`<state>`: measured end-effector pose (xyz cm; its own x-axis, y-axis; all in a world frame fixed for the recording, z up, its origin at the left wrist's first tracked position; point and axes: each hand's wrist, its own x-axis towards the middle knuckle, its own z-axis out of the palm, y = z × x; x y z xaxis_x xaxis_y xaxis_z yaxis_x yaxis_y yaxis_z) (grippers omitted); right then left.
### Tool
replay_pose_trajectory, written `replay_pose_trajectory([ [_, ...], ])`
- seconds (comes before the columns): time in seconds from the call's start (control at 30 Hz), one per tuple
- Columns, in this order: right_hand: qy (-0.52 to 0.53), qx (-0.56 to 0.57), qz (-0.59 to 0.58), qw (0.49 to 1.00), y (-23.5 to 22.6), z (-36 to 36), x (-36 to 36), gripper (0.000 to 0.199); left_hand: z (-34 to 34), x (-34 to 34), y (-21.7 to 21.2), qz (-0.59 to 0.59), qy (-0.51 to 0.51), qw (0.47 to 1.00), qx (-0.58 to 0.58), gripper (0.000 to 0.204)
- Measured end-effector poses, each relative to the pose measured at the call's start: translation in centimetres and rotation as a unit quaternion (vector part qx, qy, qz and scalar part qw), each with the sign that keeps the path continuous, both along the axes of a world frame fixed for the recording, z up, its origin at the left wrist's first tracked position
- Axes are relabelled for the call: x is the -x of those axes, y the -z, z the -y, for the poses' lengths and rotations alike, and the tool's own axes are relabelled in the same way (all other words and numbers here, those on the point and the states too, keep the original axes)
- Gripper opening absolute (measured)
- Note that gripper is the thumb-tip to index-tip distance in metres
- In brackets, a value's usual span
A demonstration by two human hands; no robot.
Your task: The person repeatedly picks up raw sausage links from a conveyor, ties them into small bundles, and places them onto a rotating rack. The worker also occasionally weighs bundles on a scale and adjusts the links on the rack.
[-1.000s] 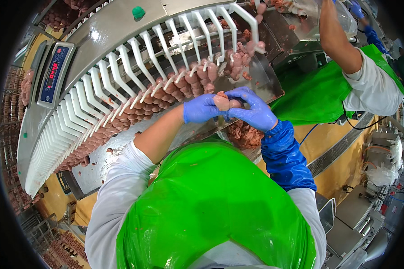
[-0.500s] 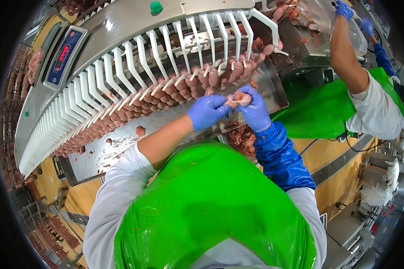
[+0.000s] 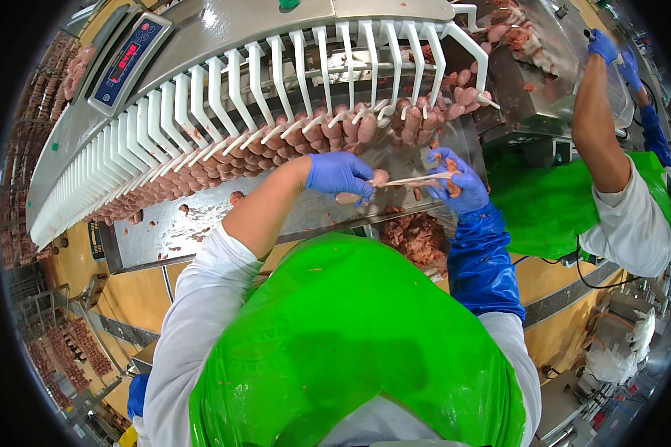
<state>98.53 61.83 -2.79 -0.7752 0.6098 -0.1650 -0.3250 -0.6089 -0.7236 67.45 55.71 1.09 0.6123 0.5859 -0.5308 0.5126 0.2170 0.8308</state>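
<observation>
My left hand [image 3: 338, 177], in a blue glove, is closed on a sausage link [image 3: 381, 177]; another link shows under its fingers. From there a pale, thin sausage casing [image 3: 414, 180] runs stretched to the right. My right hand [image 3: 466, 188], also gloved and with a blue sleeve, grips the casing's other end, and bits of ground meat cling to its fingers. Both hands are above the near edge of a metal tray [image 3: 306, 207]. Strings of linked sausages [image 3: 276, 143] hang from white hooks [image 3: 235, 93] just beyond my hands.
A heap of ground meat [image 3: 417, 237] lies below my hands. A digital scale [image 3: 130, 63] stands at the far left. To the right, a co-worker's gloved hand [image 3: 602, 46] is above a steel table with meat scraps. Racks of sausages [image 3: 71, 354] stand at lower left.
My hands have moved apart, and the casing between them is now drawn out long and thin. My right hand has shifted right, with meat now on its fingers. The whole view has shifted slightly.
</observation>
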Motion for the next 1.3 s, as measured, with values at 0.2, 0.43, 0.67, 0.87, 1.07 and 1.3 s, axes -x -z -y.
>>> replay_pose_trajectory([
  [0.2,-0.114,-0.219,0.325,0.913,2.7,-4.4,-3.9,0.032,-1.5,-1.2,1.7,0.076,-0.048,0.987,0.135,0.025],
  [0.43,-0.045,-0.376,0.604,0.702,16.4,-9.9,-11.4,0.040,-1.8,-0.7,3.8,0.142,-0.149,0.974,0.096,0.027],
  [0.67,-0.088,-0.508,0.518,0.683,11.6,-8.4,-1.8,0.064,-2.3,-2.8,2.9,-0.052,-0.140,0.987,0.062,0.029],
  [0.87,-0.025,-0.678,0.375,0.631,7.5,-2.3,7.7,0.049,-2.6,-2.8,5.1,-0.084,-0.185,0.979,-0.003,0.028],
  [1.07,-0.005,-0.658,0.326,0.679,9.2,-1.5,8.6,0.039,-4.1,-2.8,9.2,-0.065,-0.025,0.985,-0.158,0.038],
  [1.3,-0.048,-0.719,0.322,0.614,3.4,-1.4,9.6,0.038,-3.9,-2.6,11.3,0.080,-0.162,0.982,-0.046,0.032],
])
